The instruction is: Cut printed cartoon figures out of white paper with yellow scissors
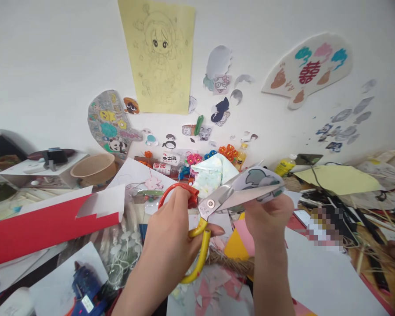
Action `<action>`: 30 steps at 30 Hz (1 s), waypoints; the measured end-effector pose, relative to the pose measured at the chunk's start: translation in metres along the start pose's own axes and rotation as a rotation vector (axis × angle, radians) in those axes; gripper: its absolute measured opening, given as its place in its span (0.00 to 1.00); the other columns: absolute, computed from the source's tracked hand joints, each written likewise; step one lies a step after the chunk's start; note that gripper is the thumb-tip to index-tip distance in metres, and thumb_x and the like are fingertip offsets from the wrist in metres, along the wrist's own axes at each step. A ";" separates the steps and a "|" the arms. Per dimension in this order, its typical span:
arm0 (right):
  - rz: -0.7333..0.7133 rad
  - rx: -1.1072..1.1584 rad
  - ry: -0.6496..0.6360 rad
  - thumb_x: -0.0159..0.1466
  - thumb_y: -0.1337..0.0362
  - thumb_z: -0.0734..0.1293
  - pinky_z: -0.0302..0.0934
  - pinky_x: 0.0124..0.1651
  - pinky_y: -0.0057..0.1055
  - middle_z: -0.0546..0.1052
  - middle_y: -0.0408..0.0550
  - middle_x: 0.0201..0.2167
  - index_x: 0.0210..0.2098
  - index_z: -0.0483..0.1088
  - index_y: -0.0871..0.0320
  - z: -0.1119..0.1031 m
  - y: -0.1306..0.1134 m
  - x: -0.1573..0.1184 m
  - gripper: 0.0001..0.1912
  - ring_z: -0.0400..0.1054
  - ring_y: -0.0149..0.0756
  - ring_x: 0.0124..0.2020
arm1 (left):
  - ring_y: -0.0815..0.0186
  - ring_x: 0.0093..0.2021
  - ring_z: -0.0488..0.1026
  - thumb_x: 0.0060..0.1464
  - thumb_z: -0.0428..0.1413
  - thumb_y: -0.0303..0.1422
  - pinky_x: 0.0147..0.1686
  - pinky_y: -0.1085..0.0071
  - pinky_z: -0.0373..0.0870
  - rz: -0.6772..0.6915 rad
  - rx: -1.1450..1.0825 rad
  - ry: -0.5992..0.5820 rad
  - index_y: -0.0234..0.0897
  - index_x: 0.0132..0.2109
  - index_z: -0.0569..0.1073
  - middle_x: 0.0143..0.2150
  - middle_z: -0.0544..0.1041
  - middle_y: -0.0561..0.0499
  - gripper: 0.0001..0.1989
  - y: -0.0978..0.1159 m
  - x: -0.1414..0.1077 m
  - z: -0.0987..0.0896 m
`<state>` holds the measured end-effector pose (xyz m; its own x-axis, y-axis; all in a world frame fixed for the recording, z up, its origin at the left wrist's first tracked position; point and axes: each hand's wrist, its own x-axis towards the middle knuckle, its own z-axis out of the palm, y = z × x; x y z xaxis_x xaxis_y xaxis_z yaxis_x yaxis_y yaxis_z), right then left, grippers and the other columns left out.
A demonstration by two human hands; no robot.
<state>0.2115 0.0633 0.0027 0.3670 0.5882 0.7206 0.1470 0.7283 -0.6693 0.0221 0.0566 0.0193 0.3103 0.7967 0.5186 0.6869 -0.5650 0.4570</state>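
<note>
Two bare forearms [271, 272] reach over the near paper scraps [213, 289], the left hand [169, 228] grasping the red-and-yellow handles of the scissors [211, 203] left of centre, the right hand [270, 215] pinching a printed paper cut-out [271, 177] farther right, against the spread blades. For a clean edge, the person would likely do best to hold the scissors fairly steady, turn the paper into them and close in short bites, with the right fingertips well behind the blade's far end.
</note>
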 end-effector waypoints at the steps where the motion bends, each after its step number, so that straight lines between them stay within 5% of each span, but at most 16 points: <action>1: -0.001 -0.023 0.000 0.56 0.68 0.76 0.74 0.42 0.39 0.84 0.44 0.34 0.39 0.81 0.48 -0.001 -0.001 0.000 0.12 0.78 0.41 0.36 | 0.64 0.25 0.66 0.58 0.55 0.48 0.25 0.70 0.60 0.004 0.014 -0.003 0.43 0.41 0.57 0.33 0.69 0.54 0.18 0.000 0.000 -0.001; 7: -0.066 -0.056 -0.018 0.57 0.72 0.74 0.76 0.42 0.38 0.84 0.43 0.35 0.41 0.81 0.47 -0.003 -0.004 -0.001 0.15 0.78 0.40 0.37 | 0.64 0.27 0.66 0.54 0.58 0.39 0.25 0.70 0.60 0.018 0.054 -0.051 0.42 0.45 0.56 0.34 0.70 0.54 0.19 0.002 -0.002 -0.004; 13: -0.043 0.004 -0.028 0.58 0.70 0.74 0.77 0.36 0.39 0.84 0.45 0.34 0.40 0.81 0.48 -0.004 -0.005 -0.001 0.12 0.79 0.42 0.34 | 0.59 0.32 0.70 0.53 0.59 0.43 0.26 0.70 0.58 0.042 -0.013 -0.084 0.41 0.45 0.56 0.38 0.70 0.49 0.21 0.001 -0.001 0.000; 22: -0.046 0.011 -0.030 0.58 0.75 0.73 0.76 0.45 0.33 0.84 0.40 0.36 0.41 0.81 0.45 0.001 -0.006 -0.002 0.18 0.79 0.37 0.39 | 0.57 0.34 0.70 0.57 0.55 0.45 0.28 0.68 0.59 0.023 -0.085 -0.118 0.40 0.45 0.56 0.37 0.70 0.48 0.20 0.001 -0.002 0.002; 30: -0.079 -0.009 -0.034 0.58 0.75 0.72 0.75 0.43 0.34 0.84 0.40 0.35 0.41 0.80 0.44 0.002 -0.008 -0.003 0.19 0.78 0.37 0.38 | 0.59 0.32 0.70 0.59 0.54 0.41 0.25 0.70 0.57 0.040 -0.062 -0.084 0.41 0.45 0.55 0.35 0.70 0.50 0.16 0.001 -0.001 0.001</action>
<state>0.2078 0.0562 0.0064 0.3224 0.5406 0.7770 0.1827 0.7699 -0.6115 0.0239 0.0557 0.0186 0.3925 0.7868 0.4763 0.6317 -0.6070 0.4822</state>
